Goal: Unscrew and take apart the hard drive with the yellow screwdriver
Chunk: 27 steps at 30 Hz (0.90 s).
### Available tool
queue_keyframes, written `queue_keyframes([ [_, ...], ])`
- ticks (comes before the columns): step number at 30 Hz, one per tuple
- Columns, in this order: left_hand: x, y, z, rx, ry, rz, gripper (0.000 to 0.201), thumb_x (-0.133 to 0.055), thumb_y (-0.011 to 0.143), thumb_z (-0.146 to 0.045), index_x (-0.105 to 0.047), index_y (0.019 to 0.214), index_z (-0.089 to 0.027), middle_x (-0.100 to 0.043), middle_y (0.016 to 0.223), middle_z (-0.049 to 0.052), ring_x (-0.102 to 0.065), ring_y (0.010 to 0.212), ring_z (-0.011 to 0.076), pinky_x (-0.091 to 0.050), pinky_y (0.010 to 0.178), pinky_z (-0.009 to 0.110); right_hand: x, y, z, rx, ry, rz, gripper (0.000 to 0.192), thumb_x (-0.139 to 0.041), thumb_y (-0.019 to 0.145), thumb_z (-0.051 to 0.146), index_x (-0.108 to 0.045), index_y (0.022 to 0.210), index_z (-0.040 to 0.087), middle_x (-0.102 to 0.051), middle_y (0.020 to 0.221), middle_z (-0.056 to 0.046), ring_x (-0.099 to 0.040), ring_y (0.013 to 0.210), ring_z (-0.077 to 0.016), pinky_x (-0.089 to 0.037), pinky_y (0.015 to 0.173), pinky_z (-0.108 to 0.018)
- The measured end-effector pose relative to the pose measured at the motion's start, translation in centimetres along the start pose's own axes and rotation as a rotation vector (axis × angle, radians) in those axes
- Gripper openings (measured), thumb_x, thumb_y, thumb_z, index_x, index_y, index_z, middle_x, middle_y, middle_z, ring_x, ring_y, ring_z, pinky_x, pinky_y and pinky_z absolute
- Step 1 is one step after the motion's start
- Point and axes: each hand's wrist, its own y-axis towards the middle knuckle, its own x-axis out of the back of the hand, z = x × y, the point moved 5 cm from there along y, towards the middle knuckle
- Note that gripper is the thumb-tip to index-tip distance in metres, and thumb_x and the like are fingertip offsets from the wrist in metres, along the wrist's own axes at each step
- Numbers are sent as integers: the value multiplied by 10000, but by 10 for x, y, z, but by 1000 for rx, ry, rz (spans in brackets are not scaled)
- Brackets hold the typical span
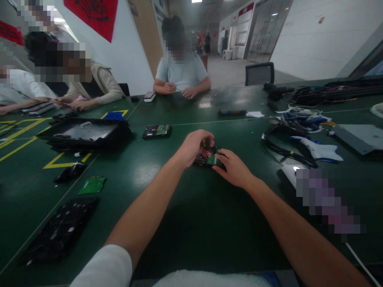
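Note:
A small black hard drive with a green circuit board (209,160) lies on the dark green table (185,223) in front of me. My left hand (194,146) is closed around a thin dark tool (205,142), its tip down at the drive's top. My right hand (233,167) rests on the drive's right side and presses it to the table. Most of the drive is hidden under my fingers.
A second drive (156,131) lies further back, beside a black tray-like case (85,133). A green board (92,185), a mouse (69,172) and a black keyboard panel (60,231) sit left. Cables and tools (299,131) crowd the right. Other people sit across and left.

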Motion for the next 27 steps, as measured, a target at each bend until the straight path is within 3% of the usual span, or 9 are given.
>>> queue_keyframes([
  [5,-2,-2,-1,26,-81,-13,213,-692,870,-385,-617,912,-190,-710,871,80,-692,831,211,-587,632,293,0,-1,-1,-2,12,-9,451,-604,1071,443,-701,1430,188,-629,1503,-197,-556,1461,-401,-513,1198,-628],
  [11,6,0,-9,-93,90,-48,231,-646,866,-376,-735,802,-173,-671,951,85,-635,906,204,-543,598,236,0,-2,-1,-17,-4,8,474,-608,1074,453,-696,1437,161,-616,1525,-206,-541,1480,-402,-484,1230,-617],
  [16,0,-1,-4,30,-32,65,248,-660,895,-391,-739,963,-166,-700,866,77,-668,817,200,-564,611,264,0,-1,-1,-9,-9,4,457,-608,1074,446,-703,1421,165,-625,1515,-206,-557,1463,-401,-493,1222,-614],
  [20,-2,2,3,76,-156,31,213,-706,875,-377,-650,952,-186,-741,891,85,-708,854,213,-599,662,292,1,-1,0,-12,-18,6,455,-610,1076,446,-708,1407,149,-623,1513,-215,-563,1455,-402,-495,1220,-610],
  [27,4,-1,-8,-10,55,24,264,-685,868,-410,-764,892,-160,-702,996,95,-646,949,207,-530,620,232,2,-1,1,-9,-27,15,471,-611,1080,445,-693,1434,145,-618,1516,-210,-557,1460,-397,-478,1233,-601],
])
